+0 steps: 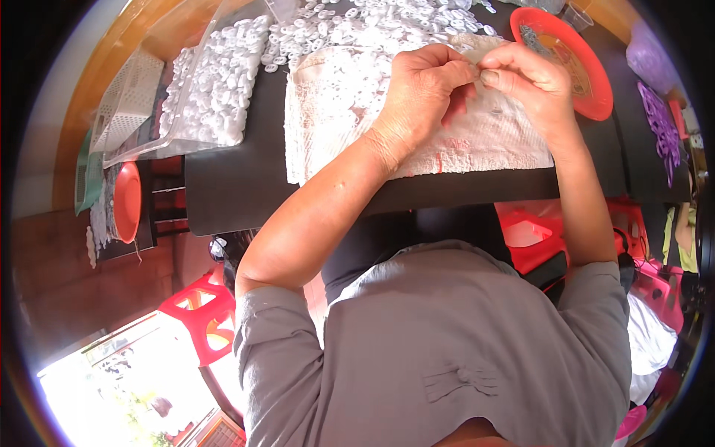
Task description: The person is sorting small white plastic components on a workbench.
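My left hand [428, 93] and my right hand [529, 78] meet above a pale towel [313, 149] on the dark table. Thumb and fingers are pinched together on each hand, and the fingertips nearly touch. Whatever sits between them is too small to make out. Many small white oval pieces [328, 30] with a ring-like middle lie heaped on the towel and beyond it. Just to the right of my right hand stands a red round tray [596, 97] with a small pile of grey metal bits [530, 37] in it.
A clear plastic bin [171, 149] full of similar white pieces [216, 89] stands at the left. Beside it is a white perforated basket [130, 100]. Purple strips [659, 127] lie at the far right. Red stools [201, 313] stand below the table, left and right.
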Motion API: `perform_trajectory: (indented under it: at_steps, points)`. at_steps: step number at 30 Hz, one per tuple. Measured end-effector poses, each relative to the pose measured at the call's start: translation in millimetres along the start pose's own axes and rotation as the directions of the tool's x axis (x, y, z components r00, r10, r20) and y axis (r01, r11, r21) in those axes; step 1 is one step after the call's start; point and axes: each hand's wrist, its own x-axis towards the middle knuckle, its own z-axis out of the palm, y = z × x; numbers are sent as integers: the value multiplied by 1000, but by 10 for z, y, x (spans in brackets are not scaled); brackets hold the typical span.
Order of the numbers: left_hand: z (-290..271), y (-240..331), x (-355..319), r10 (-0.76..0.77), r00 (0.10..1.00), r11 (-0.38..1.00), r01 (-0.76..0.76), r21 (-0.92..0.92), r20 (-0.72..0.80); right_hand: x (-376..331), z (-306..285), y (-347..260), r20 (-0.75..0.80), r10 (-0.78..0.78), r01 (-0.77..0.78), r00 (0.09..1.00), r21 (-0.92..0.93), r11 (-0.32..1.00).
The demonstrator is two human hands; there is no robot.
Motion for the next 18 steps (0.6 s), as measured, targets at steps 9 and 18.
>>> perform_trajectory:
  at_steps: [9,18]
  points:
    - [-225,434,-295,104,994,846,-65,530,-45,176,86,-435,69,51,-49,996,-36,998]
    - [-1137,279,-637,232,880,743,115,659,-414,454,459,-780,7,29,-30,1000,232,972]
